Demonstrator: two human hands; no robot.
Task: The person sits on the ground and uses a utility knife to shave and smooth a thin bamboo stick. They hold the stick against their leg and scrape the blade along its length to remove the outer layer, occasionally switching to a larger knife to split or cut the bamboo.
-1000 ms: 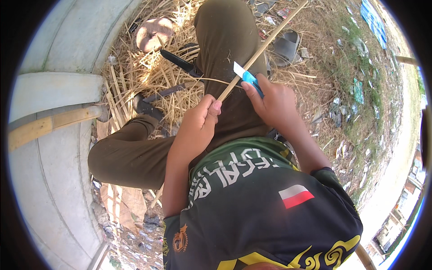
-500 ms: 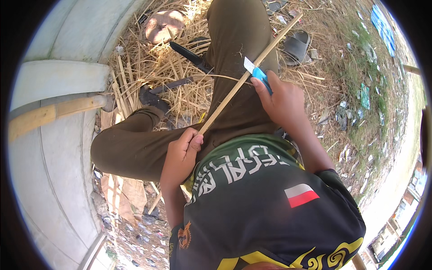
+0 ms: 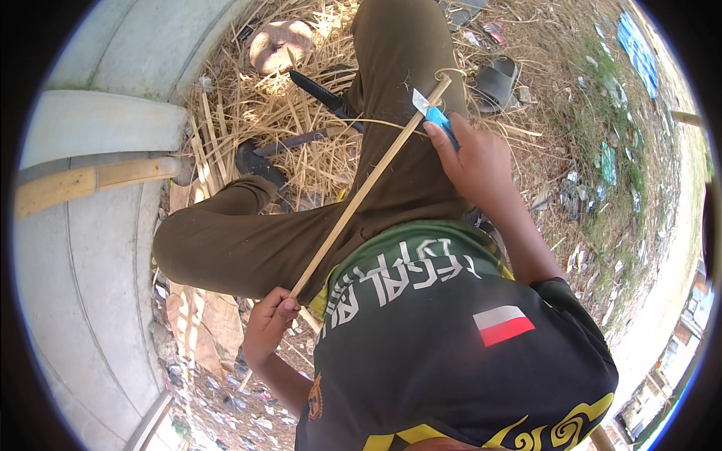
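Clock read from mid-view, 12 at top; left hand at 7 to 8 o'clock, thumb and fingers pinching the lower end of a thin wooden strip; strip slants from there up to 1 o'clock, passing over the brown trousers; a thin curl stands at its upper end.

Right hand at 2 o'clock, closed round the blue handle of a cutter; blade points toward 11, overlapping the strip just below its upper end; whether edge and wood touch, cannot tell.

Surroundings: black knife at 11 to 12 o'clock, beside the leg, over dry shavings; round brown object farther out at 11; grey sandal between 1 and 2; bamboo pole at 9, against a pale wall.
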